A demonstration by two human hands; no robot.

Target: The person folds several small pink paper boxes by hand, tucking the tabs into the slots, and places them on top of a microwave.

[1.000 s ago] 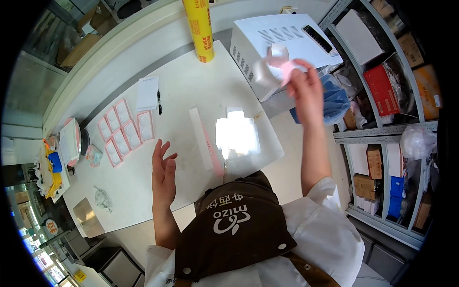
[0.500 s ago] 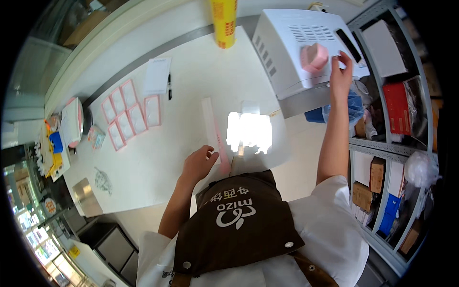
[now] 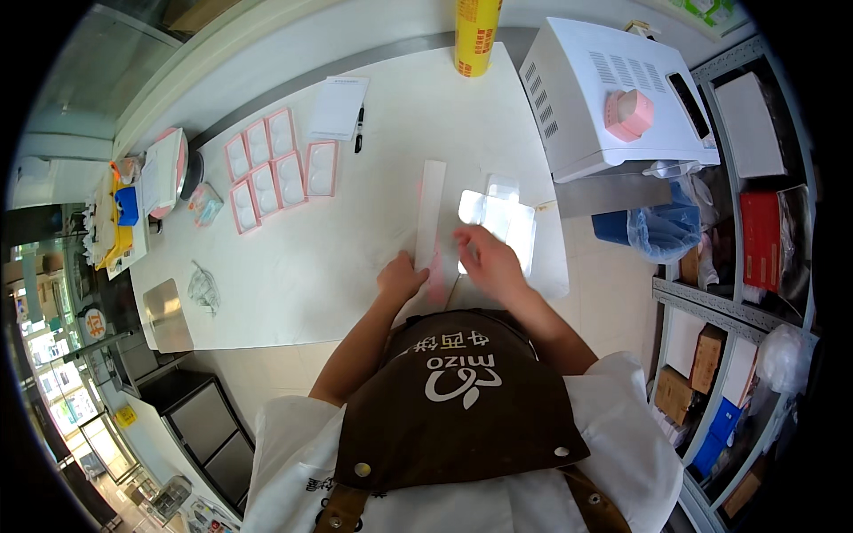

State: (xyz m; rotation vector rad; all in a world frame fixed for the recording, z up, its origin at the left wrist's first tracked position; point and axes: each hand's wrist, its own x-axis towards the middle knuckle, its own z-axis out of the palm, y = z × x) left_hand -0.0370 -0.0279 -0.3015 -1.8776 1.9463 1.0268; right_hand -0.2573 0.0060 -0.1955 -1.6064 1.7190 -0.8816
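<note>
White-and-pink paper strip (image 3: 430, 209): on the white table (image 3: 311, 275) | left hand (image 3: 402, 278): at its near end, grip cannot be told | right hand (image 3: 490, 264): fingers half-curled over glossy clear plastic packaging (image 3: 515, 227) (any hold unclear) | seven pink-edged two-cavity trays (image 3: 284, 178): farther left

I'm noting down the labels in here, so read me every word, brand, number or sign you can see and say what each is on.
I won't copy wording or brands, but print shows here:
Brown apron: large, clear white lettering and emblem.
Yellow cylinder: red print, too small to read.
White sheet: print too small.
White shirt: dark lettering, partly hidden.
</note>
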